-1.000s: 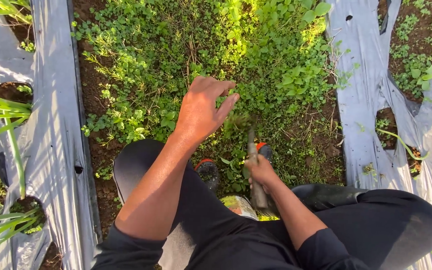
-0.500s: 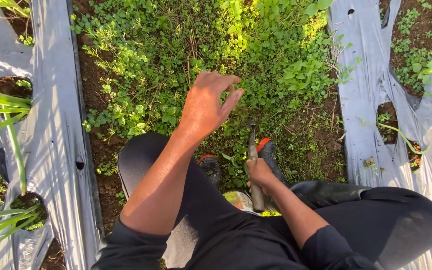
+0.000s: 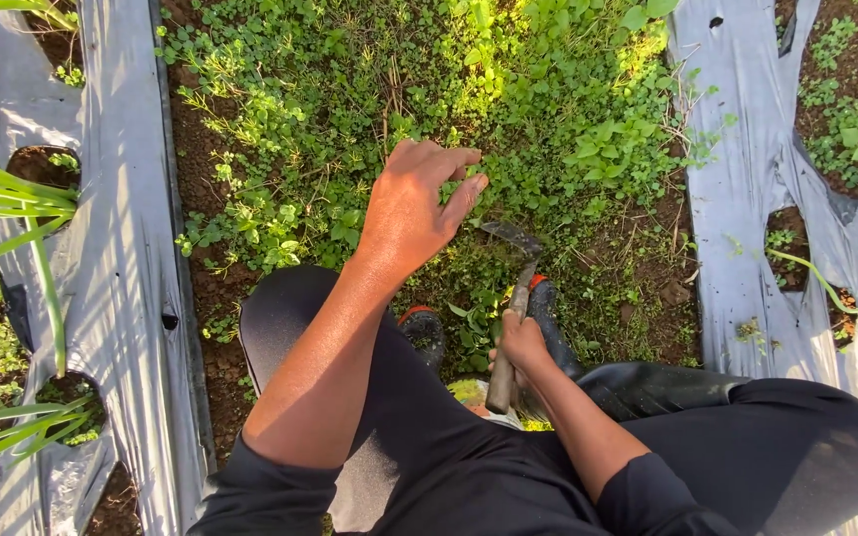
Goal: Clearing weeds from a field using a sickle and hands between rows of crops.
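Squatting person seen from above, working the weedy strip between two plastic-covered beds. The left hand (image 3: 417, 206), at centre frame, has lifted a little toward the top of the frame since a second ago and hangs above the weeds (image 3: 350, 109) with fingers loosely spread and slightly curled; it holds nothing. The right hand (image 3: 520, 344), lower centre, is closed round the wooden handle of the sickle (image 3: 511, 298). The main change: the blade, earlier low beside the boots (image 3: 546, 308), now stands raised and swung forward, its dark curved tip just to the right of the left fingertips, apart from them and pointing toward the upper left of the frame. Read as a judgement, the tool has been brought up to the patch under the open hand, so the cutting of these weeds seems at its start, with the ground cover largely uncut. Grey plastic sheet (image 3: 121, 298) runs down the left edge, with long green leaves (image 3: 12, 194) rising through its holes; a second sheet lies at right.
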